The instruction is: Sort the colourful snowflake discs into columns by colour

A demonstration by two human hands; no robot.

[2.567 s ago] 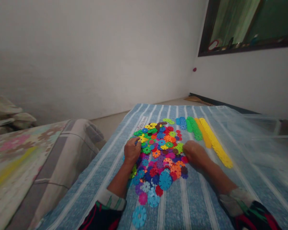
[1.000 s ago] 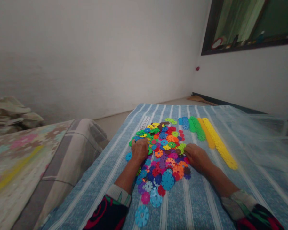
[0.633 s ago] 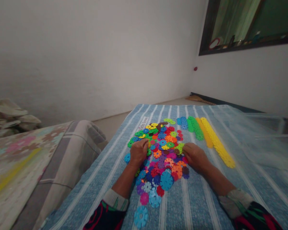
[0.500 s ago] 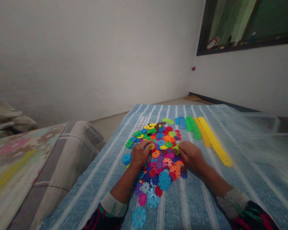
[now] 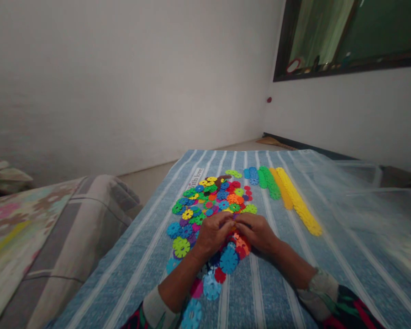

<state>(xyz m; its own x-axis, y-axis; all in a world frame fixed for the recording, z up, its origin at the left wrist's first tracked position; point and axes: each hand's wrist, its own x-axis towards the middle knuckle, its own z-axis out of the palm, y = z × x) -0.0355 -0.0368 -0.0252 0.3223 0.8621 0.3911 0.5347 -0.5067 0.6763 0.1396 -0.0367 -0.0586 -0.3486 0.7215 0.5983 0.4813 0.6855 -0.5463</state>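
Note:
My left hand (image 5: 214,233) and my right hand (image 5: 256,230) meet over a pile of colourful notched plastic discs (image 5: 223,195). Both sets of fingers are pinched together, tip to tip. A small orange-yellow notched disc (image 5: 233,227) shows between the fingertips, mostly covered by them. Whether the right fingers grip this same disc or another is hidden. Just below the hands lie a large blue disc (image 5: 229,259) and a few orange discs (image 5: 241,244). A lime-green disc (image 5: 181,247) lies left of my left wrist.
Right of the pile, discs lie in rows: yellow (image 5: 299,201), orange-yellow (image 5: 283,188), green (image 5: 270,183) and blue (image 5: 252,176). A clear plastic container (image 5: 380,201) stands at the right on the striped cloth (image 5: 150,256). A cloth-covered surface (image 5: 65,228) is at the left.
My hands were apart at either side of the pile. They have come together over its middle, nearer to me, and their fingertips now meet. The view has shifted slightly.

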